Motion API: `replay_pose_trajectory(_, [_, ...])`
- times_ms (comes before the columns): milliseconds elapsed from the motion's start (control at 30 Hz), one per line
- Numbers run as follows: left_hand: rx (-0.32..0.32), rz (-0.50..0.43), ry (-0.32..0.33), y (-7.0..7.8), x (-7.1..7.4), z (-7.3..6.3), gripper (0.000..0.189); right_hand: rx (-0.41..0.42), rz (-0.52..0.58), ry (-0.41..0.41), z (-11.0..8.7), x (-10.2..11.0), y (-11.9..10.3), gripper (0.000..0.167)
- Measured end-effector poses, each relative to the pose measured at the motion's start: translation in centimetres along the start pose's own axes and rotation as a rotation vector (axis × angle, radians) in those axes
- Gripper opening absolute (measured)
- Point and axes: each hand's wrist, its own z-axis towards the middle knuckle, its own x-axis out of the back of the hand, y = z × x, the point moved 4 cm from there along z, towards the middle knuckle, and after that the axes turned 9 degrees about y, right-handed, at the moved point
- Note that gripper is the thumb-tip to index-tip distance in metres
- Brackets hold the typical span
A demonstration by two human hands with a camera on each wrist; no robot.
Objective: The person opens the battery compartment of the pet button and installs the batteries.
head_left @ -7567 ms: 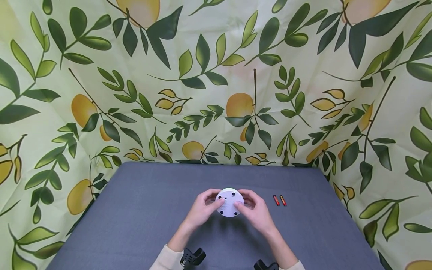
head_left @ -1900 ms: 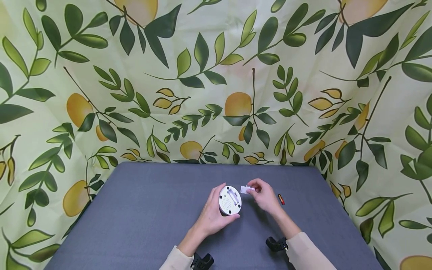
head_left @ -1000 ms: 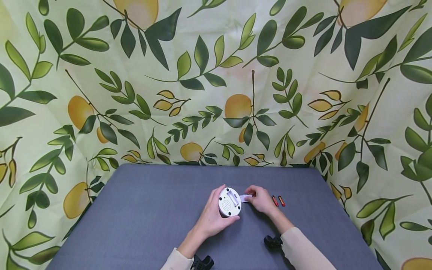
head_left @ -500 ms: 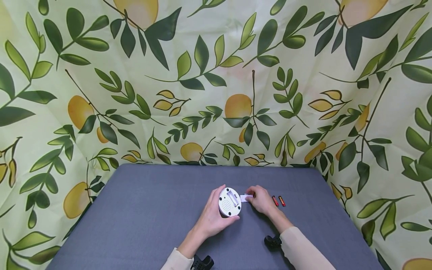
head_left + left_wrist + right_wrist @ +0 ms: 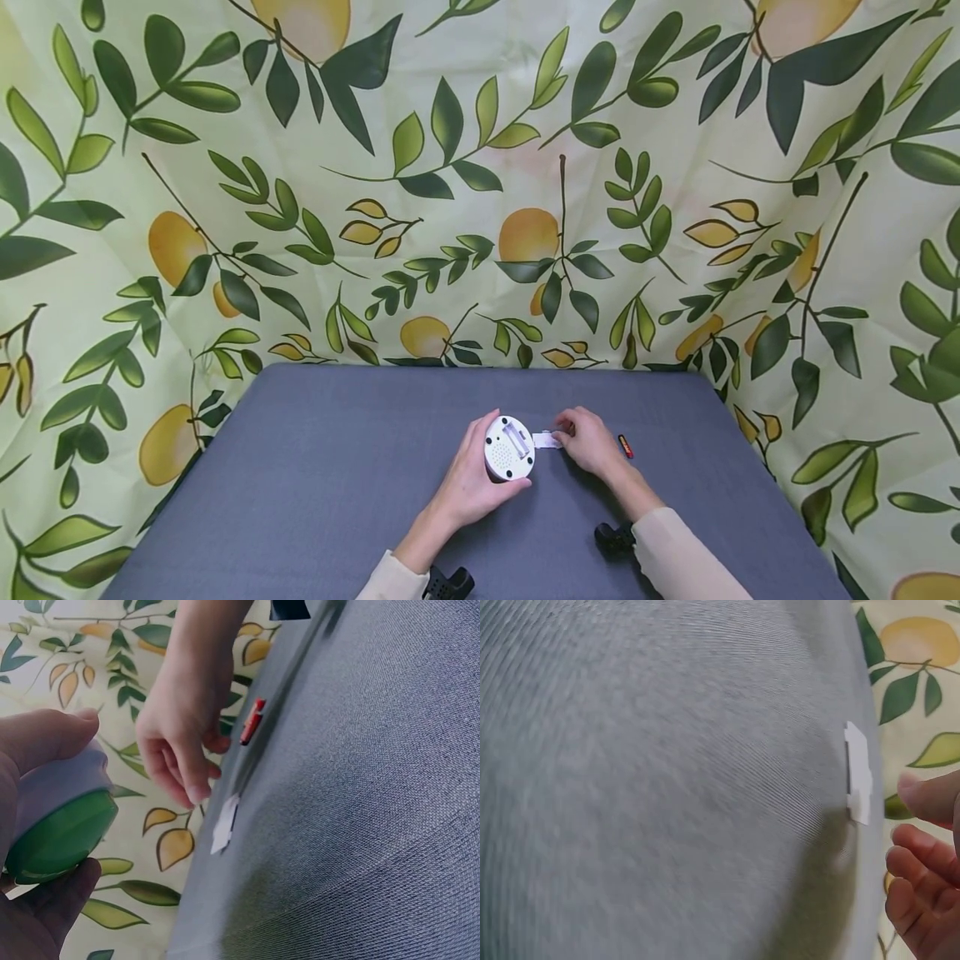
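Observation:
My left hand [image 5: 471,482] holds a round white device [image 5: 510,450] with its underside turned up. That underside has small black feet, a patch of speaker holes and an uncovered battery compartment. In the left wrist view the device [image 5: 64,825] shows a green side below its white part. A white battery cover [image 5: 547,440] lies flat on the table just right of the device. My right hand [image 5: 588,442] is above the table at the cover's right end. In the right wrist view its loosely bent fingers [image 5: 922,859] are apart from the cover [image 5: 859,774] and hold nothing.
A red battery [image 5: 626,447] lies on the table right of my right hand. Red batteries [image 5: 253,724] also show beyond that hand in the left wrist view. A grey-blue cloth covers the table [image 5: 360,467]; a leaf-and-fruit patterned curtain [image 5: 465,183] hangs behind.
The device was turned and its battery compartment uncovered. My right hand carried the cover down to the table, then let go and drew slightly right. The left hand has barely moved lately.

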Motion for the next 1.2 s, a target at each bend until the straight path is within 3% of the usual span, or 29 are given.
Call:
replay_pose_trajectory(567, [0.003, -0.023, 0.007, 0.1, 0.3, 0.1, 0.102, 0.103, -0.072, 0.021, -0.7, 4.8, 0.4, 0.011])
replay_pose_trajectory(1200, [-0.006, -0.019, 0.010, 0.0, 0.2, 0.0, 0.102, 0.139, -0.154, -0.077, -1.7, 7.4, 3.6, 0.039])
